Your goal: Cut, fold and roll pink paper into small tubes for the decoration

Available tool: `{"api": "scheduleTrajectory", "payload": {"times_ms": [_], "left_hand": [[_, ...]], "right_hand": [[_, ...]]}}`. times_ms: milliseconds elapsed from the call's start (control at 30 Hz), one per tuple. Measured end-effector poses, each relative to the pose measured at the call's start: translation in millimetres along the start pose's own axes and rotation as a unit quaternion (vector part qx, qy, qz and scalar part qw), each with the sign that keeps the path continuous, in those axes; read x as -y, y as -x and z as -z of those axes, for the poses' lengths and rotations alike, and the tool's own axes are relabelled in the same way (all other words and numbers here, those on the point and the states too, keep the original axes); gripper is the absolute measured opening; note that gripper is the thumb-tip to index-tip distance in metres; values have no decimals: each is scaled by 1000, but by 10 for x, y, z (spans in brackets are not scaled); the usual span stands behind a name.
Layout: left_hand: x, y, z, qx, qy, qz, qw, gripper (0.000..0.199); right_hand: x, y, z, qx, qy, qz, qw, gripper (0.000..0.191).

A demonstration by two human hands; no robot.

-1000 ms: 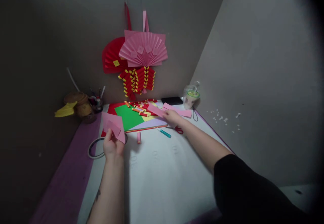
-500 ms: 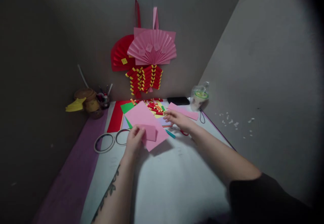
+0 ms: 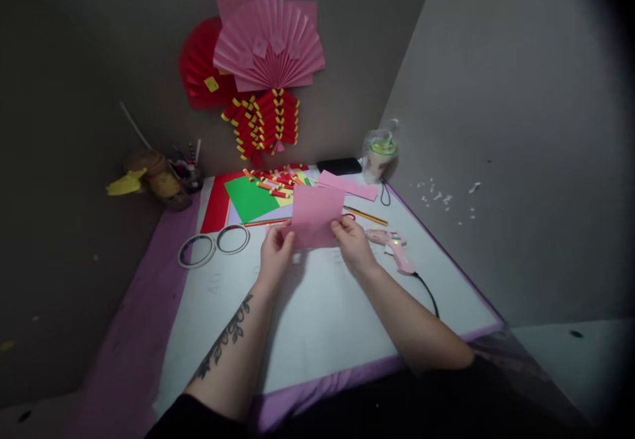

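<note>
A sheet of pink paper [image 3: 318,211] is held up over the white tabletop between my two hands. My left hand [image 3: 278,248] pinches its lower left side, thumb in front. On its right edge, the thumb and fingers of my right hand [image 3: 351,239] are closed. Behind the sheet lie a green sheet [image 3: 251,199], several small red and orange paper rolls [image 3: 278,194] and a long pink strip [image 3: 350,186]. Whether a smaller pink piece is also in my left hand is hard to tell.
Two tape rolls [image 3: 197,251] lie at the left. A pink glue gun [image 3: 398,251] with a black cord and a yellow pencil [image 3: 367,215] are at the right. A cup [image 3: 380,159] and a black phone [image 3: 339,166] stand or lie at the back. Paper fans [image 3: 270,43] hang on the wall.
My right hand, open before, now grips the pink sheet's right edge. The sheet is turned more upright. The view has shifted, bringing the glue gun into sight.
</note>
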State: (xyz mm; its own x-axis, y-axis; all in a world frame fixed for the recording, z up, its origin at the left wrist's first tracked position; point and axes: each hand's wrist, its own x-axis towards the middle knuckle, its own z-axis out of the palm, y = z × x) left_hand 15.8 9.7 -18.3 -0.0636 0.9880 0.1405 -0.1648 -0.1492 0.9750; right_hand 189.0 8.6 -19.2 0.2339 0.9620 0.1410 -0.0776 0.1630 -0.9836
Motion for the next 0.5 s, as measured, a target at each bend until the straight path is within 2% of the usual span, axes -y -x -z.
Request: {"api": "scheduleTrajectory", "payload": {"times_ms": [67, 167, 333, 400, 500], "left_hand": [[81, 50, -48, 2, -20, -18, 1000, 15], [163, 96, -93, 39, -11, 6, 999, 26], [189, 61, -54, 117, -6, 23, 993, 49], [181, 41, -31, 117, -5, 35, 992, 52], [159, 38, -27, 73, 33, 56, 995, 54]], "right_hand": [[36, 7, 36, 7, 24, 45, 999, 25], [74, 7, 70, 38, 52, 80, 995, 23], [-48, -42, 90, 66, 40, 56, 995, 26], [-101, -54, 83, 71, 16, 48, 996, 29], [-120, -49, 50, 85, -11, 36, 996, 36]]}}
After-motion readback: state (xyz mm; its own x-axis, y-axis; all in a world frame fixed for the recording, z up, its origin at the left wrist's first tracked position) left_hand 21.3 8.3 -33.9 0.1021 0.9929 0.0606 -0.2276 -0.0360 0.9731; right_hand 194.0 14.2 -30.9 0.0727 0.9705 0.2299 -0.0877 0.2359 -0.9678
